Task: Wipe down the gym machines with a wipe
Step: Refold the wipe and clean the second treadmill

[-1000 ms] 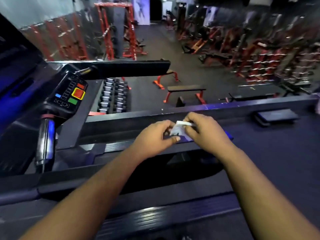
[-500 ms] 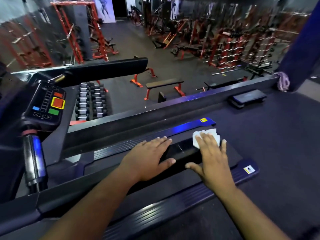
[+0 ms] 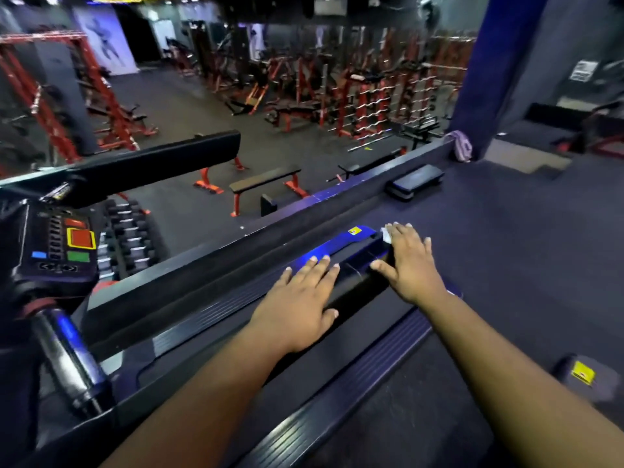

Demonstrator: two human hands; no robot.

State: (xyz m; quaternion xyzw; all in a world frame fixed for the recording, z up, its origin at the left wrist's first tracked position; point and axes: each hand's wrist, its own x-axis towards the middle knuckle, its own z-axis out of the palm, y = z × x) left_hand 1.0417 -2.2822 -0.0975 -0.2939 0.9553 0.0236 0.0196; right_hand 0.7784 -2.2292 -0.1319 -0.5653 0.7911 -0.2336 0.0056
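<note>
Pressing flat on the treadmill deck [image 3: 358, 282], the right hand [image 3: 410, 268] covers a white wipe [image 3: 386, 234], of which only a small corner shows past the fingertips, at the deck's far end just beside the blue side rail [image 3: 337, 246] and its yellow label [image 3: 354, 231]. Fingers of this hand lie straight and slightly spread, thumb out toward the other hand, palm down on the wipe. Nearer along the same deck, the left hand [image 3: 300, 305] rests palm down with fingers straight and close together, their tips touching the blue side rail; it holds nothing. Both forearms reach in from the near edge, apart from one another. Left of the deck stands the treadmill's control panel [image 3: 62, 244], bearing a red button framed in yellow, a green button and a blue one, with a shiny handgrip [image 3: 67, 359] below it and a black padded bar [image 3: 152, 163] above. Beyond the deck's far side runs a dark ledge [image 3: 337, 201], on which a black step block [image 3: 415, 181] sits, and a pale cloth [image 3: 461, 148] hangs at its far end beside a blue pillar [image 3: 496, 69]. Past the ledge lie a dumbbell rack [image 3: 130, 238], a flat bench [image 3: 263, 184] on red legs, and rows of red frames, blurred.
</note>
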